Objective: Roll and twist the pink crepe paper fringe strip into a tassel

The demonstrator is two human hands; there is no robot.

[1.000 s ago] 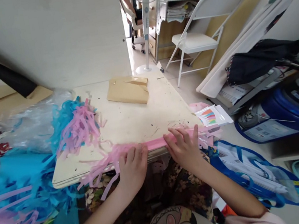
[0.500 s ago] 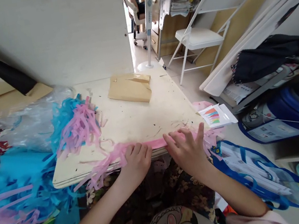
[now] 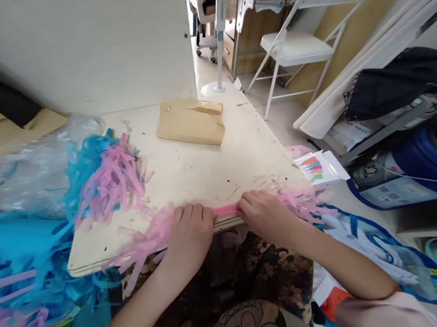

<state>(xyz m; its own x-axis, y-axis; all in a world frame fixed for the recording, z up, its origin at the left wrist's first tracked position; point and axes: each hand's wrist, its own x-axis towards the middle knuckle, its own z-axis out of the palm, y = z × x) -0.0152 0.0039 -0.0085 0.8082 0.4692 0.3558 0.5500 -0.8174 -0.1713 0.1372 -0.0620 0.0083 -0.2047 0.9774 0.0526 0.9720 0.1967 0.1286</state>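
A pink fringed paper strip [image 3: 225,210] lies along the near edge of a pale wooden board [image 3: 199,172]. My left hand [image 3: 190,234] curls over the strip left of its rolled middle. My right hand [image 3: 263,213] curls over it on the right, fingers bent and pressing the paper. Loose pink fringe spills out past both hands and over the board's edge.
A brown paper envelope [image 3: 191,122] lies at the board's far side. Heaps of blue, pink and yellow fringe [image 3: 25,257] and a clear plastic bag [image 3: 30,167] lie left. A white folding chair [image 3: 299,44], a colour card [image 3: 320,167] and blue bags [image 3: 385,258] are right.
My right hand's fingers, spread flat on the strip, have curled in over it. The hands have drawn closer together, and the view has tipped slightly.
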